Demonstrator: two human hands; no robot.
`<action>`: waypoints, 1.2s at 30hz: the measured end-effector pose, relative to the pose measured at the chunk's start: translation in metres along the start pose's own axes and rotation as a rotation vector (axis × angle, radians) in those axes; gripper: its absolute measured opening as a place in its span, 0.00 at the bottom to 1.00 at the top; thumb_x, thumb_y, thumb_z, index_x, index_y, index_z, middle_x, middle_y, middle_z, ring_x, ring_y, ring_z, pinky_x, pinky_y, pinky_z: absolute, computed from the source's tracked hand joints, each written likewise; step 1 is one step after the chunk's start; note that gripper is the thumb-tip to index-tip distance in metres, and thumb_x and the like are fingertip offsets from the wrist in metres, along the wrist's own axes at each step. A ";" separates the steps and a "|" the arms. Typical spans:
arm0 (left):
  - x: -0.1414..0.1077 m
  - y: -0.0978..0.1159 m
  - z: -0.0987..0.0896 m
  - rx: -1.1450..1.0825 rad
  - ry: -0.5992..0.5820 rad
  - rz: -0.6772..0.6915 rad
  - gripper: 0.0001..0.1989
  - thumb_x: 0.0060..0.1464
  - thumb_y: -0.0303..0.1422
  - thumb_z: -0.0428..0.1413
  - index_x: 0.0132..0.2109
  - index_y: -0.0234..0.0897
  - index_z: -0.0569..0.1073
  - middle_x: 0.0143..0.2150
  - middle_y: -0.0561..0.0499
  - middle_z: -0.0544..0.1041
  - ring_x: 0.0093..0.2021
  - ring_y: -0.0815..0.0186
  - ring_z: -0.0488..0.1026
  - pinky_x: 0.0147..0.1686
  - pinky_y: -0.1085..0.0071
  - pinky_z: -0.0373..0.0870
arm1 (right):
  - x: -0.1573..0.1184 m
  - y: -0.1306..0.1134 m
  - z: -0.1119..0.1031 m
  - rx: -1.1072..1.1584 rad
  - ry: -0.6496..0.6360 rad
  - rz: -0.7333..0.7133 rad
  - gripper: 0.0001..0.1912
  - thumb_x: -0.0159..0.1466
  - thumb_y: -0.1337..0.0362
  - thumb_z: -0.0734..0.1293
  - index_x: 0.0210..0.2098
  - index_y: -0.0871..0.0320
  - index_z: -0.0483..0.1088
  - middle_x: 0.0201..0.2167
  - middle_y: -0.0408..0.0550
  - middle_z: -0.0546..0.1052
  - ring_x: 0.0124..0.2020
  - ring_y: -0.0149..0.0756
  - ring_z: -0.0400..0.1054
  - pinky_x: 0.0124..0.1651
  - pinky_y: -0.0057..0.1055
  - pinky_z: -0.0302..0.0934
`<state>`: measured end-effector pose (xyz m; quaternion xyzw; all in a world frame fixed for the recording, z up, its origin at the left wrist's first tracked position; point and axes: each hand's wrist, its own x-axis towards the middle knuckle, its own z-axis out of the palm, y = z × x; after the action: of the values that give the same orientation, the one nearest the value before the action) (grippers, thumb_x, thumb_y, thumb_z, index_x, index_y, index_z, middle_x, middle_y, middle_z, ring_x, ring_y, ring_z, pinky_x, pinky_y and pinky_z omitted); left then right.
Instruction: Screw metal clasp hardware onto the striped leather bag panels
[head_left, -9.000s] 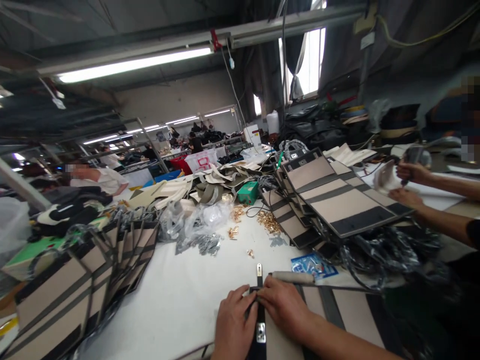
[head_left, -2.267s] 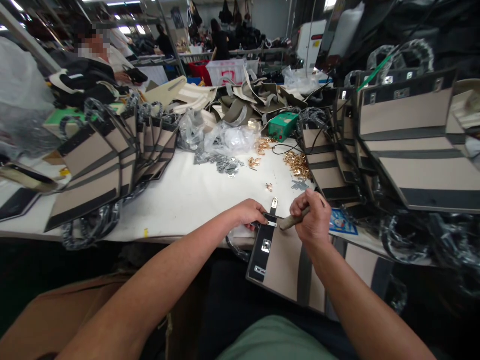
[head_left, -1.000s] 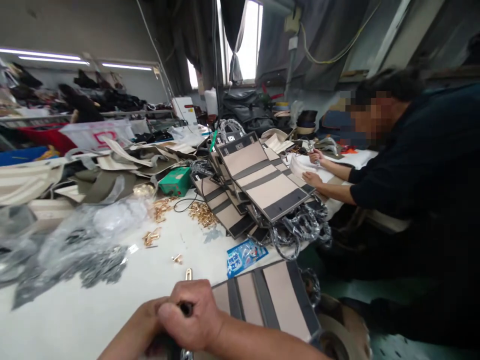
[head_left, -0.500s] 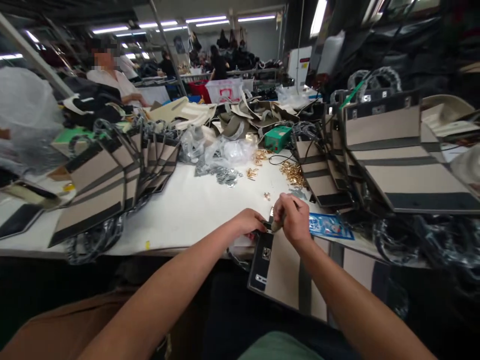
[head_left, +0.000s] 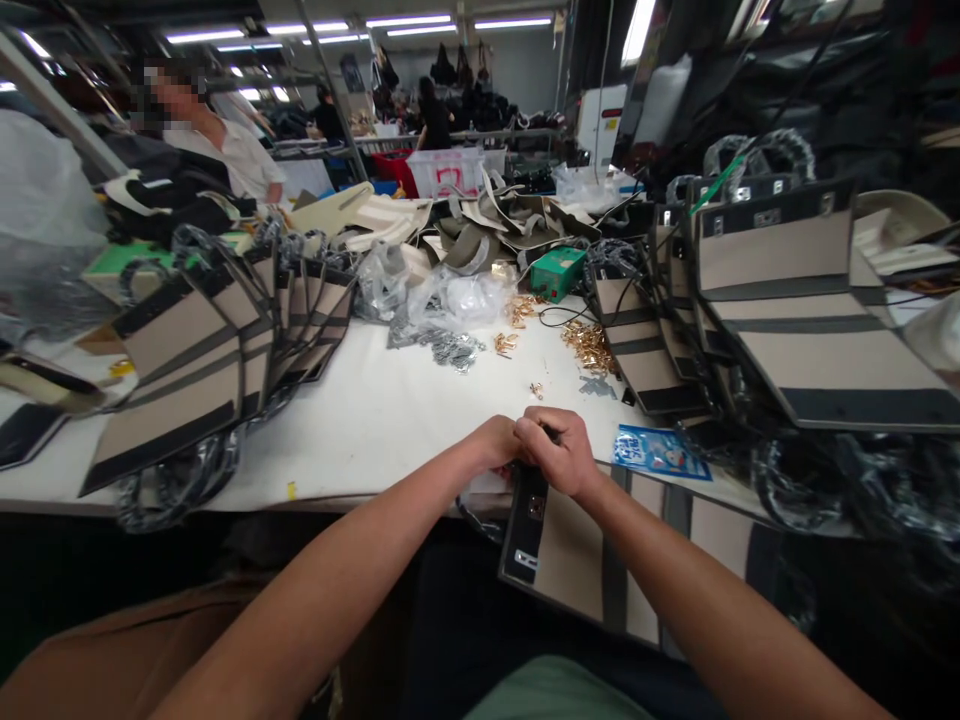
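A beige panel with dark bands lies at the table's front edge, partly overhanging it, with metal fittings on its dark left strip. My left hand is closed at the strip's upper end; what its fingers pinch is hidden. Against it, my right hand is curled in a fist around a dark tool, of which only a small end shows. The two hands touch. Just right of them lies a blue packet.
Striped panels with wrapped handles stand in stacks at left and right. Gold metal pieces, plastic bags and a green box are behind the hands. A person is at the back left.
My right hand has moved left and down against my left hand, covering the tool and the panel's upper corner. The person at the back left has shifted left in view.
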<state>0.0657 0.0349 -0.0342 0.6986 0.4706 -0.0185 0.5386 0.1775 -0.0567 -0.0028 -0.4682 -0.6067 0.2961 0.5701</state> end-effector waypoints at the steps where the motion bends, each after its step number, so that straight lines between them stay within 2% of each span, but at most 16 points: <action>1: -0.001 0.001 0.000 0.025 -0.015 -0.007 0.10 0.51 0.26 0.61 0.23 0.33 0.74 0.17 0.53 0.68 0.20 0.67 0.67 0.20 0.73 0.62 | 0.000 0.000 0.000 -0.022 -0.024 -0.007 0.24 0.69 0.56 0.63 0.19 0.57 0.59 0.18 0.40 0.61 0.22 0.29 0.54 0.27 0.30 0.50; 5: -0.005 0.004 -0.004 0.073 -0.055 -0.030 0.10 0.52 0.28 0.60 0.24 0.32 0.73 0.17 0.53 0.68 0.19 0.67 0.67 0.21 0.72 0.64 | 0.000 0.000 0.000 -0.037 -0.037 0.007 0.23 0.68 0.56 0.64 0.19 0.56 0.58 0.18 0.40 0.61 0.22 0.29 0.54 0.27 0.30 0.50; 8: -0.010 0.004 -0.006 0.038 -0.070 -0.031 0.05 0.51 0.30 0.62 0.30 0.33 0.76 0.19 0.56 0.70 0.19 0.68 0.68 0.22 0.73 0.66 | 0.000 0.002 -0.005 0.027 0.060 0.058 0.24 0.69 0.54 0.63 0.18 0.56 0.61 0.17 0.41 0.64 0.21 0.30 0.57 0.28 0.31 0.53; 10: -0.011 0.003 -0.006 0.015 -0.069 -0.036 0.05 0.52 0.32 0.63 0.32 0.35 0.77 0.18 0.57 0.70 0.18 0.69 0.68 0.21 0.74 0.66 | -0.001 0.004 -0.011 0.093 0.143 0.086 0.25 0.70 0.53 0.62 0.19 0.56 0.63 0.15 0.41 0.65 0.20 0.31 0.58 0.29 0.31 0.55; 14: -0.009 0.003 -0.002 0.003 -0.034 -0.052 0.08 0.52 0.36 0.64 0.32 0.35 0.77 0.16 0.57 0.69 0.16 0.70 0.65 0.18 0.74 0.61 | -0.008 0.006 -0.022 0.188 0.264 0.096 0.25 0.71 0.52 0.63 0.19 0.56 0.65 0.15 0.41 0.66 0.18 0.31 0.59 0.28 0.32 0.55; 17: -0.005 0.001 0.000 0.003 -0.005 -0.058 0.10 0.51 0.37 0.65 0.30 0.35 0.76 0.16 0.58 0.68 0.15 0.71 0.63 0.17 0.73 0.60 | -0.011 0.005 -0.024 0.201 0.304 0.089 0.25 0.71 0.52 0.63 0.20 0.56 0.66 0.15 0.41 0.67 0.19 0.31 0.60 0.28 0.32 0.55; 21: -0.001 0.000 -0.001 0.010 -0.013 -0.062 0.13 0.49 0.38 0.67 0.27 0.35 0.74 0.15 0.58 0.67 0.15 0.70 0.62 0.18 0.73 0.58 | -0.009 0.004 -0.018 0.236 0.285 0.064 0.25 0.72 0.52 0.63 0.21 0.56 0.65 0.16 0.41 0.67 0.19 0.31 0.60 0.28 0.32 0.55; 27: -0.001 0.007 -0.002 0.024 -0.028 -0.088 0.14 0.51 0.36 0.66 0.24 0.36 0.71 0.13 0.58 0.64 0.14 0.70 0.62 0.18 0.72 0.56 | -0.004 0.004 -0.017 0.147 0.212 0.063 0.25 0.72 0.54 0.64 0.20 0.56 0.65 0.16 0.41 0.67 0.20 0.31 0.60 0.29 0.32 0.56; 33: -0.003 0.012 -0.003 0.010 -0.072 -0.093 0.12 0.51 0.34 0.64 0.24 0.36 0.72 0.13 0.57 0.65 0.14 0.69 0.62 0.18 0.72 0.58 | -0.002 -0.004 -0.020 0.225 0.278 -0.014 0.25 0.72 0.53 0.64 0.20 0.55 0.64 0.17 0.42 0.67 0.19 0.31 0.59 0.27 0.33 0.55; 36: -0.004 0.012 -0.005 0.019 -0.076 -0.081 0.11 0.52 0.34 0.64 0.25 0.36 0.73 0.13 0.57 0.65 0.14 0.70 0.62 0.18 0.72 0.57 | -0.006 0.002 -0.018 0.194 0.254 0.033 0.24 0.71 0.55 0.64 0.20 0.55 0.63 0.16 0.41 0.66 0.19 0.31 0.59 0.26 0.33 0.54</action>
<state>0.0693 0.0368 -0.0215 0.6828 0.4774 -0.0714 0.5484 0.1950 -0.0650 -0.0041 -0.4544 -0.4906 0.3011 0.6798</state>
